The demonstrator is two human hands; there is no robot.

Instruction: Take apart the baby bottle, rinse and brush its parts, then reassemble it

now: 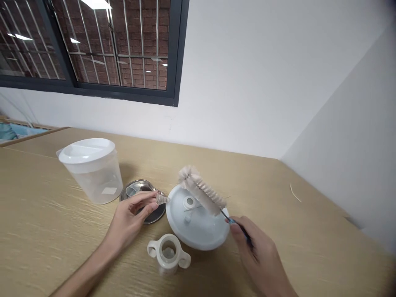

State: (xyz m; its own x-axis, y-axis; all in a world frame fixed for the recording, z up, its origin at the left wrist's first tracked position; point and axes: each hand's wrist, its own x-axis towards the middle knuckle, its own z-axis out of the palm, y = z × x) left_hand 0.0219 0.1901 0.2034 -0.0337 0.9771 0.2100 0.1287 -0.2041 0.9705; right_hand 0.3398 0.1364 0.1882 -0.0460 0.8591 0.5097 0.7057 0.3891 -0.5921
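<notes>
pinching a ribbed piece (pixel 162 199), left hand (pixel 131 212) — right hand (pixel 255 245) grips a brush (pixel 204 192) over the bowl (pixel 206 233)

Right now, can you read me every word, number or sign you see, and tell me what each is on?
There are none that I can read.
Pale patch low on the clear jug: no writing can be made out.
Brush handle in the right hand: a bit of blue shows, too small and blurred to tell if it's a marking.
</notes>
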